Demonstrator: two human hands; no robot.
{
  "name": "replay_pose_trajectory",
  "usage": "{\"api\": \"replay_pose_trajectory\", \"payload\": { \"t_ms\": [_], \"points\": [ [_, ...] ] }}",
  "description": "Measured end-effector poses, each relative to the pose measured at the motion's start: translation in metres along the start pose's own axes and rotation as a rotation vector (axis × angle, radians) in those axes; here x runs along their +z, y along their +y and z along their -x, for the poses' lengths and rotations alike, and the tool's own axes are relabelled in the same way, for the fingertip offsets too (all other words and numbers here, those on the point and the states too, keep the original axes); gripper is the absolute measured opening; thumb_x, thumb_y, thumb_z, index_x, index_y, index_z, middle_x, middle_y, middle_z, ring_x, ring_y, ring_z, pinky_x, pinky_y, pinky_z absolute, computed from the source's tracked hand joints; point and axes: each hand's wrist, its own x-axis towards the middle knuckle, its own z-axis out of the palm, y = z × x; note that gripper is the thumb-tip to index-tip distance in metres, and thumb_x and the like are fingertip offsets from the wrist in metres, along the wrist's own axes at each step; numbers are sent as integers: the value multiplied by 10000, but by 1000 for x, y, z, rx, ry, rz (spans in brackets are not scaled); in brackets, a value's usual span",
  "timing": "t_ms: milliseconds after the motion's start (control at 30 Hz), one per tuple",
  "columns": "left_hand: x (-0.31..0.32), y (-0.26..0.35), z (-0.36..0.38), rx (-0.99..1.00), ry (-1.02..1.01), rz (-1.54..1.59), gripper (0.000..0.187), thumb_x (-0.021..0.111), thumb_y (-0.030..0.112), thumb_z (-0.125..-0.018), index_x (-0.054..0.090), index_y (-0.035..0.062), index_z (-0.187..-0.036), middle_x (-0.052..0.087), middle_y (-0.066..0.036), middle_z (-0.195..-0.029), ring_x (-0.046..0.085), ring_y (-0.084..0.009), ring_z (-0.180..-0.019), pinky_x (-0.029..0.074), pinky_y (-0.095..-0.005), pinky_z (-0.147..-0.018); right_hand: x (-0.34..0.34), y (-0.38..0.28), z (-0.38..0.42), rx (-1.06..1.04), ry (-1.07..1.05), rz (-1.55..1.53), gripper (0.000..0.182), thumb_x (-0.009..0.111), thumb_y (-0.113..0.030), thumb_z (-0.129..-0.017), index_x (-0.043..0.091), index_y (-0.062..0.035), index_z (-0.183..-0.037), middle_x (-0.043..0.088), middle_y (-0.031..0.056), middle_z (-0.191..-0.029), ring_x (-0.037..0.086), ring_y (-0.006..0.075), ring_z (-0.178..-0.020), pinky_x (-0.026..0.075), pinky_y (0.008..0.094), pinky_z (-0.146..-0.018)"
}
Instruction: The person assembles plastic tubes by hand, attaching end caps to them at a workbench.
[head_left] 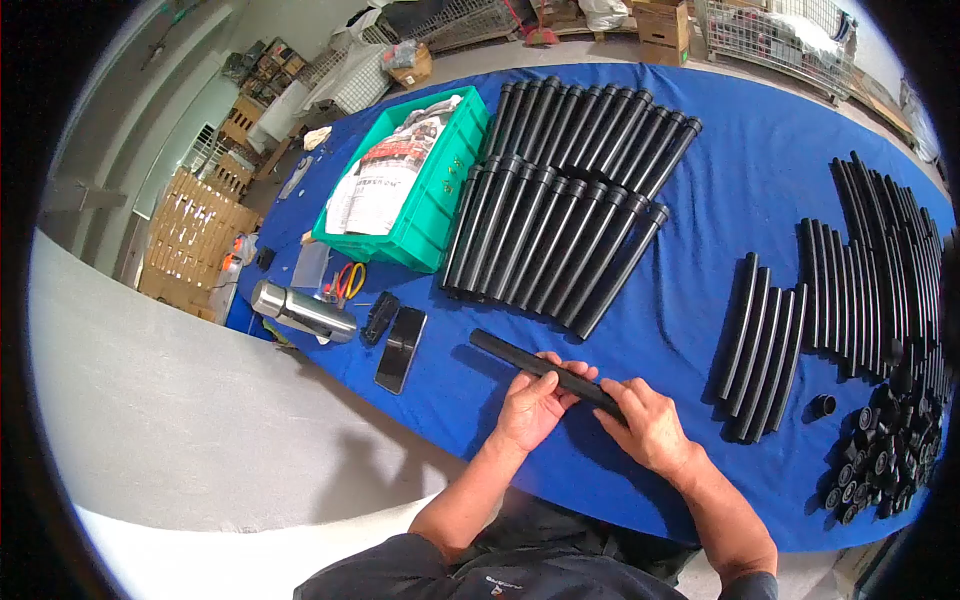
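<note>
A straight black tube (510, 352) lies slantwise across both my hands, over the blue cloth in front of me. Around its middle, my left hand (540, 400) grips it with the thumb on top. My right hand (645, 420) is closed around its right end and hides that end. Beyond them lie two rows of black tubes with caps (560, 240) on their upper ends. To the right are several uncapped black tubes (765, 350), side by side. A single black cap (822, 405) sits near a heap of loose black caps (880, 460).
A green crate (400, 250) with printed paper (385, 180) stands at the back left. Nearer are a steel flask (300, 310), scissors (350, 281), a black phone (401, 350) and a small black object (379, 318). More bare tubes (880, 250) fill the far right.
</note>
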Motion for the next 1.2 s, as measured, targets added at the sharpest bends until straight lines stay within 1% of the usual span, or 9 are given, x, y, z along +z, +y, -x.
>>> {"api": "replay_pose_trajectory", "payload": {
  "t_ms": [133,267,500,600,700,867,967,1033,1200],
  "points": [
    [0,-1,0,15,-1,-16,226,632,107,-992,572,99,-1209,651,-180,-1273,577,-376,-1291,470,-520,-1106,-19,-7,-14,758,-320,-690,417,797,-124,-813,633,-24,-1183,622,146,-918,656,317,-762,563,411,-640],
    [1,0,-1,0,33,11,236,642,87,-979,572,96,-1204,654,-178,-1270,578,-376,-1289,480,-516,-1100,2,7,-2,-116,91,100,372,782,-165,-861,641,-14,-1170,632,161,-856,661,323,-732,555,406,-643],
    [0,2,0,11,18,-7,230,687,85,-952,591,104,-1160,665,-172,-1251,574,-358,-1300,466,-500,-1116,-21,-8,-13,711,-279,-683,363,776,-164,-860,645,-22,-1168,632,146,-887,665,328,-768,570,421,-665],
    [2,-1,-2,39,54,12,228,680,82,-955,592,99,-1165,667,-171,-1247,569,-360,-1305,451,-509,-1129,1,7,-2,-44,87,-78,342,764,-155,-865,646,-23,-1158,624,141,-936,667,306,-812,579,408,-665],
    [1,1,-1,21,30,-10,238,670,80,-959,590,93,-1183,668,-173,-1246,570,-364,-1301,439,-518,-1139,-2,7,3,-132,66,55,330,756,-146,-868,644,-26,-1154,608,134,-966,663,291,-839,580,403,-658],
    [-6,0,1,53,-14,-22,248,640,112,-987,588,67,-1225,668,-172,-1253,582,-358,-1286,497,-511,-1096,-29,-11,-15,801,-367,-705,360,757,-230,-885,685,4,-1150,701,224,-1022,711,311,-922,583,372,-707],
    [1,0,1,52,41,-17,248,636,121,-991,586,62,-1227,673,-174,-1240,588,-359,-1277,503,-510,-1087,5,13,5,93,33,-258,378,747,-223,-889,658,-6,-1185,681,207,-1002,697,335,-908,582,402,-708],
    [3,1,1,38,63,-63,271,656,150,-983,589,55,-1228,674,-172,-1232,601,-355,-1251,513,-517,-1060,4,5,6,-41,11,-35,422,730,-202,-889,572,-11,-1230,615,183,-956,654,386,-873,567,491,-743],
    [-7,2,1,54,31,-60,296,664,165,-973,611,61,-1245,668,-168,-1218,597,-342,-1237,471,-521,-1098,-9,7,-2,239,-175,-276,373,722,-223,-914,610,9,-1182,662,214,-1014,670,397,-927,546,495,-759]
  ]
}}
